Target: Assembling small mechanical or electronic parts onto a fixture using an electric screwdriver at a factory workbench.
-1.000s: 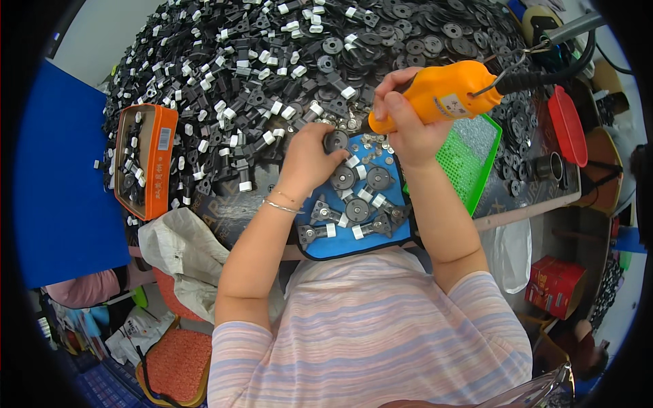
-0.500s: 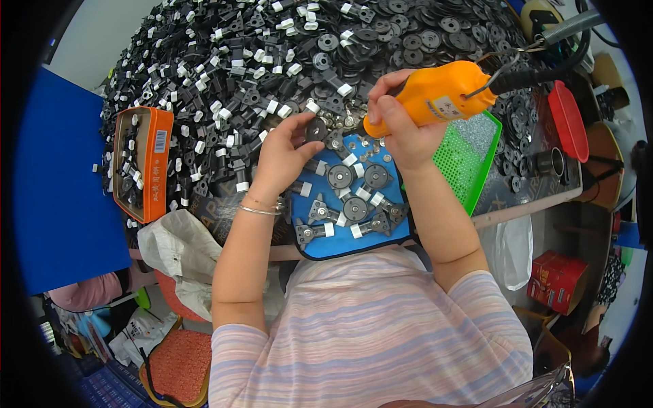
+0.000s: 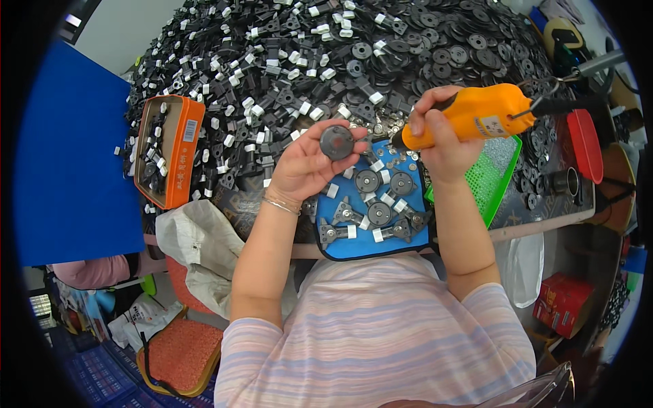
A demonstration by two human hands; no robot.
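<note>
My left hand (image 3: 299, 166), turned palm up, grips a round black plastic disc (image 3: 337, 143) between thumb and fingers, its flat face showing. A black bracket (image 3: 365, 144) sits right beside the disc; whether the two are joined I cannot tell. My right hand (image 3: 445, 149) is wrapped round an orange electric screwdriver (image 3: 479, 124), whose tip points left toward the disc, apart from it. Below both hands lies a blue mat (image 3: 343, 250) with several black parts with white ends (image 3: 379, 213), some topped by discs. Small metal pieces (image 3: 398, 163) are scattered at the mat's far edge.
A big heap of black and white parts (image 3: 272, 88) covers the far table, with black discs (image 3: 476, 54) at right. An orange box (image 3: 186, 156) stands left. To the right are a green tray (image 3: 507, 175), a red tray (image 3: 586, 146) and a metal cup (image 3: 564, 181).
My left hand has rolled palm up, turning the disc's face into view. The screwdriver tip has drawn away from the part by the left hand. The whole view has shifted slightly.
</note>
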